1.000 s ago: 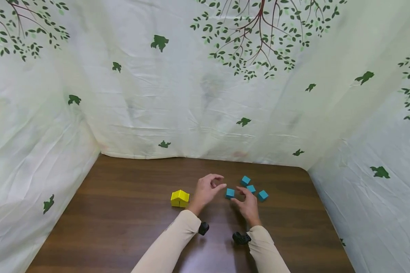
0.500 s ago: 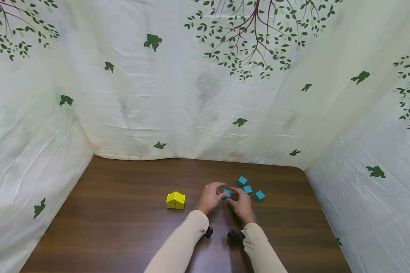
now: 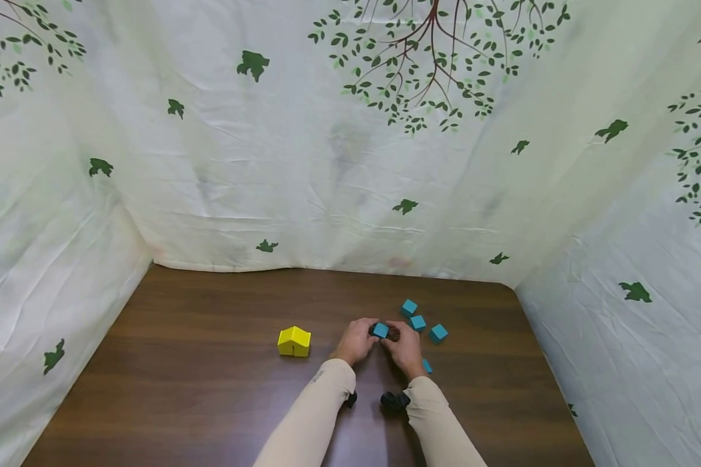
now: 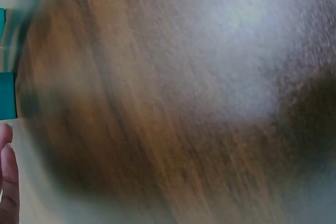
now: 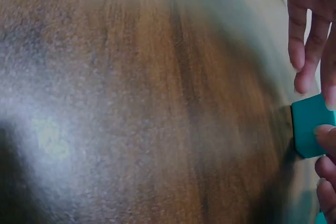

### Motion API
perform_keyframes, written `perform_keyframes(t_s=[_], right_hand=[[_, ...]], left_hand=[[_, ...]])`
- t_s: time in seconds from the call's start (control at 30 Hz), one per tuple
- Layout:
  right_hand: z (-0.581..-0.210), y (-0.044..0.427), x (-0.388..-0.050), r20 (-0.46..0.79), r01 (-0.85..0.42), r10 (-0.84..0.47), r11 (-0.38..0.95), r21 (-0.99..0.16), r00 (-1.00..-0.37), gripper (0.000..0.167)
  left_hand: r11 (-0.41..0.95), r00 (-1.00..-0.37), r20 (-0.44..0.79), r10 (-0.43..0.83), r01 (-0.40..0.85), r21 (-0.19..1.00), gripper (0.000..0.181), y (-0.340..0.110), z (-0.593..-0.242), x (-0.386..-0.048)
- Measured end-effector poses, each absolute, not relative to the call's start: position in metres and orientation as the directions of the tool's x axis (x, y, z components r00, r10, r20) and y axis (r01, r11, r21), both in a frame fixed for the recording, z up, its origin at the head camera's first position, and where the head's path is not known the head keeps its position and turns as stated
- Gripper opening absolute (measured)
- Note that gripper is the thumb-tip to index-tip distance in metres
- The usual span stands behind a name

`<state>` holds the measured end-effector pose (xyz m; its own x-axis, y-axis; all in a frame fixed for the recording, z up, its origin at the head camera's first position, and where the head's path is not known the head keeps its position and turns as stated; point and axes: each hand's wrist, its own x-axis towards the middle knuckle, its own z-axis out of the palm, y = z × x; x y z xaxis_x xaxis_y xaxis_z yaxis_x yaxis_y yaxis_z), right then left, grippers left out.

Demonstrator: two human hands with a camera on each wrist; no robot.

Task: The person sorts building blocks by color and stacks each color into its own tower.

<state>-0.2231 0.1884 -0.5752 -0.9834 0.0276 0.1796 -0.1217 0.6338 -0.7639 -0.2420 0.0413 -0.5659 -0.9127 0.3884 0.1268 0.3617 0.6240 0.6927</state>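
In the head view a small blue cube (image 3: 380, 330) stands between both hands. From its left side my left hand (image 3: 353, 340) holds it with bent fingers, while my right hand (image 3: 405, 347) grips it from the right. The right wrist view shows a finger and a thumb on the faces of this blue cube (image 5: 310, 124). Only a few fingertips (image 4: 7, 166) appear at the left edge of the left wrist view, below a blue cube (image 4: 6, 95). Partly hidden by my right wrist lies another blue cube (image 3: 426, 366).
Beyond the right hand lie three loose blue cubes (image 3: 417, 323). A yellow house-shaped block (image 3: 294, 342) with a seam in its front stands to the left on the brown wooden table (image 3: 198, 376). A white cloth with printed leaves (image 3: 304, 162) surrounds the table.
Both hands have closed in from either side onto the blue cube, which stays roughly in its place. The whole view has shifted slightly, so the other blocks appear further left.
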Motion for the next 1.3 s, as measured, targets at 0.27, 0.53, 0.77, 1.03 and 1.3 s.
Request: perform_keyframes(t_s=[0.27,0.53,0.77,1.03,1.3], right_hand=[[-0.579,0.181,-0.221,0.173,-0.144,-0.010,0.605,-0.783,-0.985,0.031],[-0.581,0.172,-0.217,0.208,-0.205,-0.061,0.562,-0.801,-0.976,0.032],[-0.579,0.162,-0.214,0.221,-0.234,-0.090,0.532,-0.814,-0.971,0.033],[-0.580,0.150,-0.204,0.224,-0.225,-0.064,0.501,-0.836,-0.973,0.033],[-0.589,0.137,-0.194,0.204,-0.206,-0.051,0.440,-0.874,-0.978,0.033]], left_hand=[[0.614,-0.911,0.157,0.381,0.377,0.693,0.031,0.027,-0.572,-0.239],[0.489,-0.943,0.108,0.316,0.259,0.833,0.028,0.007,-0.585,-0.236],[0.447,-0.962,0.087,0.257,0.198,0.872,0.033,-0.004,-0.589,-0.227],[0.428,-0.977,0.067,0.201,0.149,0.891,0.035,-0.010,-0.590,-0.214],[0.204,-0.981,-0.013,0.192,0.027,0.979,0.036,-0.020,-0.594,-0.201]])
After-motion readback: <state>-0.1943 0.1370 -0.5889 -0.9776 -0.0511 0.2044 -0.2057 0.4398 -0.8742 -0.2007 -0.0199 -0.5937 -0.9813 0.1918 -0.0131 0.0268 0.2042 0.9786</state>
